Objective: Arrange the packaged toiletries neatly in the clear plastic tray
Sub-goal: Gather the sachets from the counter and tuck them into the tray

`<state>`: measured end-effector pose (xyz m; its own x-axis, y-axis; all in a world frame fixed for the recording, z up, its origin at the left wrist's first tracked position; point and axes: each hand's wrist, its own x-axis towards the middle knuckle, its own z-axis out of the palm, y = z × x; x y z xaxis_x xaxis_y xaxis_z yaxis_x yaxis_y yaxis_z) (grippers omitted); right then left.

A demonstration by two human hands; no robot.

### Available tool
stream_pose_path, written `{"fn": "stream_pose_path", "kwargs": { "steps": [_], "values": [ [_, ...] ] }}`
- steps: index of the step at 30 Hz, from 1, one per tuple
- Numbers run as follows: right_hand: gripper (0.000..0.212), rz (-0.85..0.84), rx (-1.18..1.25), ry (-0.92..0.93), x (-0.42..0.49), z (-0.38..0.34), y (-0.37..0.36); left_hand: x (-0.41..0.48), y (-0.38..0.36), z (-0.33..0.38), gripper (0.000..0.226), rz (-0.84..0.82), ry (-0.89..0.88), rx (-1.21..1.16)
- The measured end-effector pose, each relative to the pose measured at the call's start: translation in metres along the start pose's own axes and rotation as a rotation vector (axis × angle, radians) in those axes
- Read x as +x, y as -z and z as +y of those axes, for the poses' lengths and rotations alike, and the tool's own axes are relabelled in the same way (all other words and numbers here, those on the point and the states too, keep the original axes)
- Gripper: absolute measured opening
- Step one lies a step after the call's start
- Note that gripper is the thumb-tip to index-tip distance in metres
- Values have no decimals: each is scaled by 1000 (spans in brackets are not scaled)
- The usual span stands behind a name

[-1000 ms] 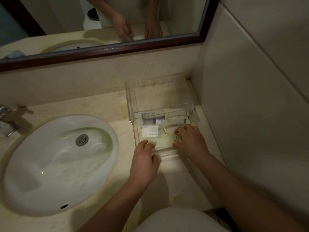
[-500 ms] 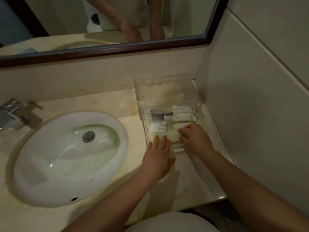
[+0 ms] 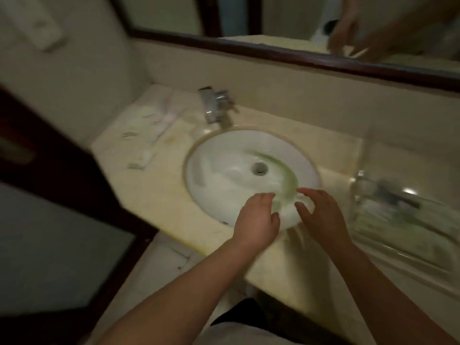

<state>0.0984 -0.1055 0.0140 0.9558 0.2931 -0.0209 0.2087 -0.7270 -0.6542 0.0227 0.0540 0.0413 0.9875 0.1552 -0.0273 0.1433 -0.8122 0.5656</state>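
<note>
The clear plastic tray [image 3: 373,195] sits blurred at the right edge of the counter, with several pale packaged toiletries [image 3: 388,220] lying inside it. More packaged toiletries [image 3: 151,131] lie loose on the counter to the left of the sink. My left hand [image 3: 256,217] and my right hand [image 3: 321,215] hover over the sink's front rim, fingers apart, holding nothing. Both hands are well left of the tray.
A white oval sink [image 3: 249,175] fills the middle of the marble counter [image 3: 159,190], with a chrome faucet [image 3: 214,105] behind it. A dark-framed mirror [image 3: 298,53] runs along the back wall. A dark door frame [image 3: 49,170] stands at the left.
Both hands have left the tray and moved left over the sink. The view has swung left, so the tray now sits at the right edge and the left counter shows.
</note>
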Motion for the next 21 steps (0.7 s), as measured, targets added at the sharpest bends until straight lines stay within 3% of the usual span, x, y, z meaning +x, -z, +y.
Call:
{"fn": "stream_pose_path", "kwargs": {
  "steps": [5,12,21],
  "values": [
    [33,-160,79,96,20,-73,-57,-15,62,-84,48,129,231,-47],
    [36,-244,40,137,76,-169,-138,25,136,-200,45,208,360,-103],
    [43,-395,-39,13,159,-298,-245,108,234,-361,31,197,486,-159]
  ]
}}
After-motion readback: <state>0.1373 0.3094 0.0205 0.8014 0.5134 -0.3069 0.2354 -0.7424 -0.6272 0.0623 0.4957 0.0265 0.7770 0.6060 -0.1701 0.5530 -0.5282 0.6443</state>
